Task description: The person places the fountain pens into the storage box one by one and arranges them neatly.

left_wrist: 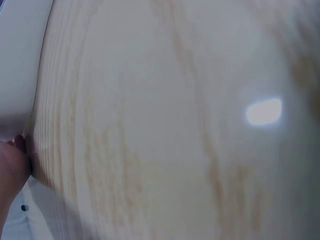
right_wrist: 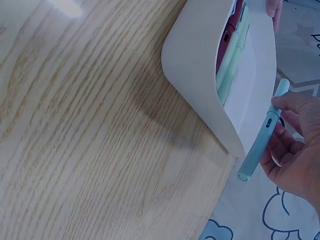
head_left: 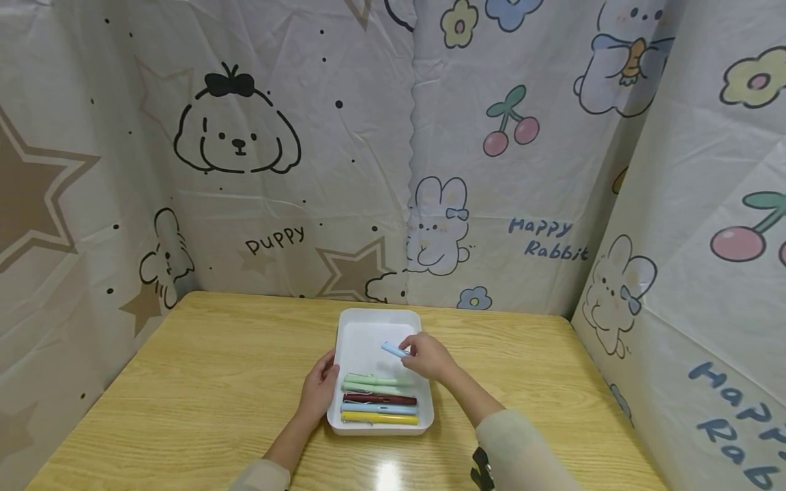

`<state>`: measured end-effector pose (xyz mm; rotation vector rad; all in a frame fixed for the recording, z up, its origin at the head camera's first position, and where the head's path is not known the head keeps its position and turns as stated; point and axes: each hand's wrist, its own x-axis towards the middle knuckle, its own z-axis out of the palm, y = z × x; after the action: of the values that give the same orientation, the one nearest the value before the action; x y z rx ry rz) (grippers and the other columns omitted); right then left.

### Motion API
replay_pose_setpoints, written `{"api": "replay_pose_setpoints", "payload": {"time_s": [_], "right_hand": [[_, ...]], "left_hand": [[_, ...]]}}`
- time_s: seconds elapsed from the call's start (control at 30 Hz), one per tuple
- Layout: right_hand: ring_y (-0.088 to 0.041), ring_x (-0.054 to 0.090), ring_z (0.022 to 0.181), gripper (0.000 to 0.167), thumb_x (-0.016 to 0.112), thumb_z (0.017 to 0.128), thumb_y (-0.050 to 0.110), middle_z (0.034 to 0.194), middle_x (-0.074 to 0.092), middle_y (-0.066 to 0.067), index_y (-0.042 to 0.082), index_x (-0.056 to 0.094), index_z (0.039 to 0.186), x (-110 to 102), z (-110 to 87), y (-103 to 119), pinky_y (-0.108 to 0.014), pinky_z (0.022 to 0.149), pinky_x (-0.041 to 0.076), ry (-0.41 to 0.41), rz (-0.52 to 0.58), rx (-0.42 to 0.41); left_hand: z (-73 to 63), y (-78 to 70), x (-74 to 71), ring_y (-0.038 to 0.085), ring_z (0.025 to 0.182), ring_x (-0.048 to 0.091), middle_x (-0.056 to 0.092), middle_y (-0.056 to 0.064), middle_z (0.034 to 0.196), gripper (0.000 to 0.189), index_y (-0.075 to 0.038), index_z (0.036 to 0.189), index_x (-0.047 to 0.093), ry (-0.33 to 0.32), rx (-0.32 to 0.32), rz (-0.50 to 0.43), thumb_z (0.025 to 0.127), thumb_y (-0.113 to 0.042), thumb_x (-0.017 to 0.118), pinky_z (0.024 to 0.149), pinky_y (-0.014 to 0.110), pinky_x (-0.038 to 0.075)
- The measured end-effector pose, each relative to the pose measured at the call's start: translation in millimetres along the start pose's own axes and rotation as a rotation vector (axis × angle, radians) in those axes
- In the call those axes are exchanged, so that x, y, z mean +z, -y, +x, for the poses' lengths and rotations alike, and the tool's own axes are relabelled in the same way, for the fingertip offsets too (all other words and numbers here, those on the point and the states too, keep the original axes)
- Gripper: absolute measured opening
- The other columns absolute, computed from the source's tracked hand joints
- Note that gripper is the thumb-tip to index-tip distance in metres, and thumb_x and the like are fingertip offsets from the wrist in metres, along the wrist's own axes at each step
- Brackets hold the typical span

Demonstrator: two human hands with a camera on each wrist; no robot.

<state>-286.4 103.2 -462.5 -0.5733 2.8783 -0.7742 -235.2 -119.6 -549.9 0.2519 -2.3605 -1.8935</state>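
A white rectangular tray [head_left: 376,431] stands on the wooden table with several pens lying across its near half. Nearest the front is a yellow pen [head_left: 387,418], followed by a light blue pen [head_left: 368,408], a dark red pen [head_left: 393,399] and two light green pens [head_left: 368,379]. My right hand [head_left: 428,356] pinches another light blue pen [right_wrist: 261,142] between thumb and fingers, above the tray's far half. At the tray's left side, my left hand [head_left: 319,389] grips the wall near the rim; only part of that hand [left_wrist: 11,165] shows in the left wrist view.
The pale wooden table [head_left: 245,361] extends to both sides of the tray. Behind it and along the sides hangs a white printed cloth [head_left: 344,177] with cartoon animals, stars and cherries. A dark object [head_left: 482,469] shows at my right sleeve.
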Motion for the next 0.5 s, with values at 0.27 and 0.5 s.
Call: {"api": "replay_pose_setpoints", "payload": {"time_s": [0.27,0.5], "right_hand": [[-0.014,0.047,0.068,0.022,0.066,0.080,0.013,0.078,0.055,-0.003,0.005,0.069,0.101,4.0,1.9,5.4,-0.023,0.057,0.040,0.027,-0.002,-0.024],[-0.013,0.048,0.068,0.022,0.066,0.080,0.014,0.080,0.056,-0.003,0.006,0.069,0.101,7.0,4.5,10.2,-0.023,0.057,0.040,0.039,-0.013,-0.046]], "left_hand": [[0.0,0.0,0.8,0.031,0.123,0.048,0.046,0.019,0.140,0.043,-0.009,0.142,0.039,0.002,-0.007,0.002,0.101,-0.019,0.041,0.102,0.047,0.041],[-0.1,-0.4,0.0,0.032,0.123,0.048,0.046,0.019,0.140,0.043,-0.008,0.142,0.038,0.003,-0.003,0.013,0.101,-0.019,0.041,0.102,0.047,0.041]]}}
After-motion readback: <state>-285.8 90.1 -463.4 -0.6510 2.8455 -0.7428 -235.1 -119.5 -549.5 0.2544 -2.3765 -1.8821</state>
